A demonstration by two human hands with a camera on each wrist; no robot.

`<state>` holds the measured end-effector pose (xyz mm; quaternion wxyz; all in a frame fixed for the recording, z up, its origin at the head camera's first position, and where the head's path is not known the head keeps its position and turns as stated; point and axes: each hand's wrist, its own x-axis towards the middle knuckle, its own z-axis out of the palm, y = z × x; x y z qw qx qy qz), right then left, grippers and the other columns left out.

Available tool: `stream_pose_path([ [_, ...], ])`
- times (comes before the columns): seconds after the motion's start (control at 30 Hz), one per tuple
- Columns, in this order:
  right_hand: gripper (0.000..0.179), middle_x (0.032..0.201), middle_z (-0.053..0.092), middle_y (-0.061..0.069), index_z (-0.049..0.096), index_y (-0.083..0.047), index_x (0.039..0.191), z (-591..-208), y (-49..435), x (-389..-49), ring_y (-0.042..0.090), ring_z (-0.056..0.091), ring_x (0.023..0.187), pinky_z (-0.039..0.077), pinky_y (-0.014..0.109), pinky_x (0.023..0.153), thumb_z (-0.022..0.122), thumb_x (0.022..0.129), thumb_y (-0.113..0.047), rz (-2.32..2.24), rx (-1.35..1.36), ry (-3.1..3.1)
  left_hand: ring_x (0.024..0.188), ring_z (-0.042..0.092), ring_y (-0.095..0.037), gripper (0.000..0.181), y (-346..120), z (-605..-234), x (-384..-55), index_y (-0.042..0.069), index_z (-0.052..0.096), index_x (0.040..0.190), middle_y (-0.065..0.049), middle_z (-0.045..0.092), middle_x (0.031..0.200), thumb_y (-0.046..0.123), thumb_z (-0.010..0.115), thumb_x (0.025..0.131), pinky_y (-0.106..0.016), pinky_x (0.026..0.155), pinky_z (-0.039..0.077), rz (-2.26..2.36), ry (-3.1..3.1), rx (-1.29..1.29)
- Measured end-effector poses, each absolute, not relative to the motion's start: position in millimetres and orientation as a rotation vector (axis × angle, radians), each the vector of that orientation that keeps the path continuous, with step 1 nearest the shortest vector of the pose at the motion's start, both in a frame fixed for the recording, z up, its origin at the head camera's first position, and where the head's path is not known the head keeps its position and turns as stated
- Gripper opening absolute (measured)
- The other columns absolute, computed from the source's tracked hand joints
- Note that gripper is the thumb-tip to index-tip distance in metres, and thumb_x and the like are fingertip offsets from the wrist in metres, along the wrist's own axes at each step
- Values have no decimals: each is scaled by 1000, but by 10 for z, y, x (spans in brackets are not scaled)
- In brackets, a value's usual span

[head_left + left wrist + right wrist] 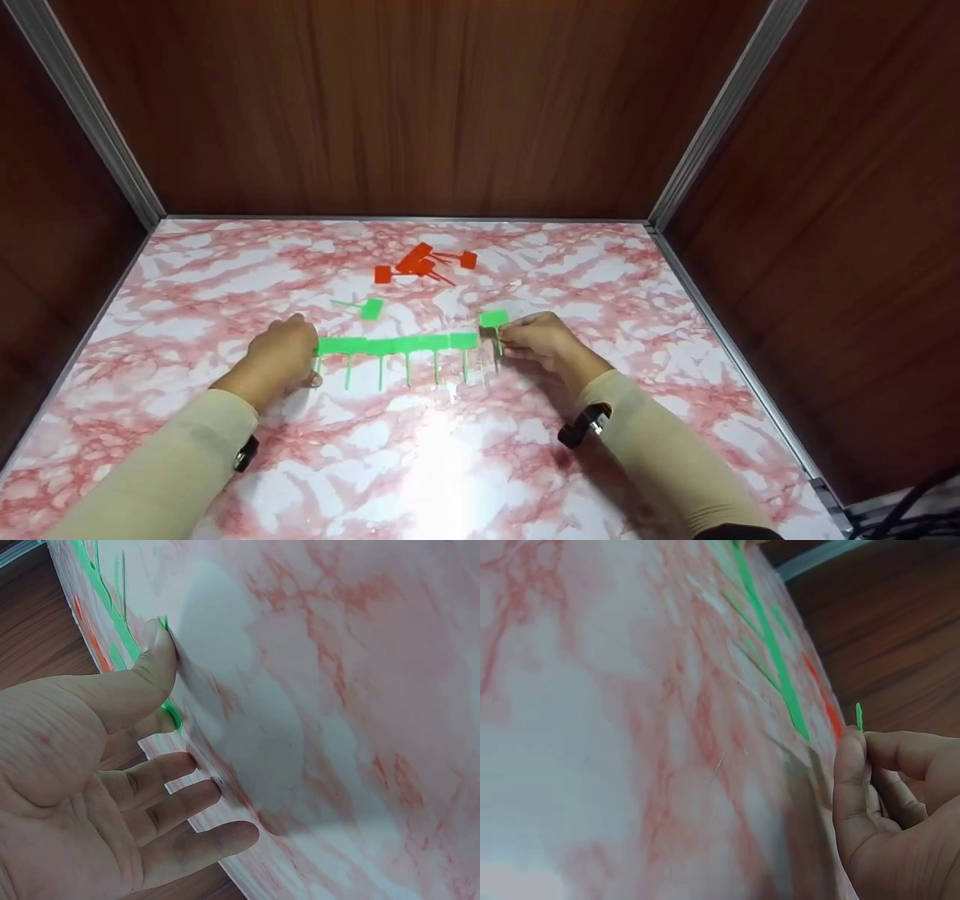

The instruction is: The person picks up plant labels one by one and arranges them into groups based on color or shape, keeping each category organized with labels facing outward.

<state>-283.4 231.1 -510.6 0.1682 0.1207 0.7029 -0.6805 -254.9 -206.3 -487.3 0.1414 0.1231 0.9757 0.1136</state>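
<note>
Several green cable tie tags (pixel 409 344) lie edge to edge in a row, tails toward the person. At the row's left end is my left hand (pixel 281 351). Its thumb and index finger touch the end tag (pixel 174 714) from apart, the other fingers loosely extended. My right hand (pixel 544 337), just off the row's right end, pinches another green cable tie tag (pixel 494 319) between thumb and index finger, its flat label upward and its tail down. In the right wrist view only a thin green edge of it shows. One loose green tag (pixel 371 308) lies behind the row.
A small pile of red cable tie tags (pixel 416 259) lies farther back on the pink-and-white marbled table (pixel 585 262). Wood-grain panels (pixel 420 105) stand at the back and both sides. Dark cables (pixel 911 502) show at the lower right corner.
</note>
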Motion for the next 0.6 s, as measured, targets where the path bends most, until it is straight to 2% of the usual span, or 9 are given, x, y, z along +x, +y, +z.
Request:
stream_pose_path([
  [0.13,21,90,81,10,79,12,118,-5120,2345,-2794,12,76,73,68,25,73,78,98,8,-1912,341,2009,120,62,-57,39,-2062,-4866,-2546,2,80,109,-36,61,140,20,102,83,-67,91,61,329,2822,368],
  [0.3,21,90,82,10,79,13,119,-5156,2330,-2744,13,77,72,68,26,73,79,98,7,-1889,330,2032,121,61,-56,37,-2065,-4866,-2556,3,80,108,-36,61,142,21,102,85,-67,92,61,318,2814,358],
  [0.5,15,88,83,9,79,11,112,-5212,2303,-2700,13,78,69,69,27,71,81,98,7,-1897,311,2048,127,60,-60,38,-2057,-4866,-2565,2,80,111,-41,56,152,21,101,86,-69,95,60,320,2803,357],
  [0.6,15,90,84,9,80,10,112,-5223,2296,-2678,13,79,67,69,27,71,82,98,5,-1863,308,2092,127,60,-60,41,-2055,-4865,-2559,1,79,114,-40,57,150,21,101,86,-70,98,60,324,2803,361],
])
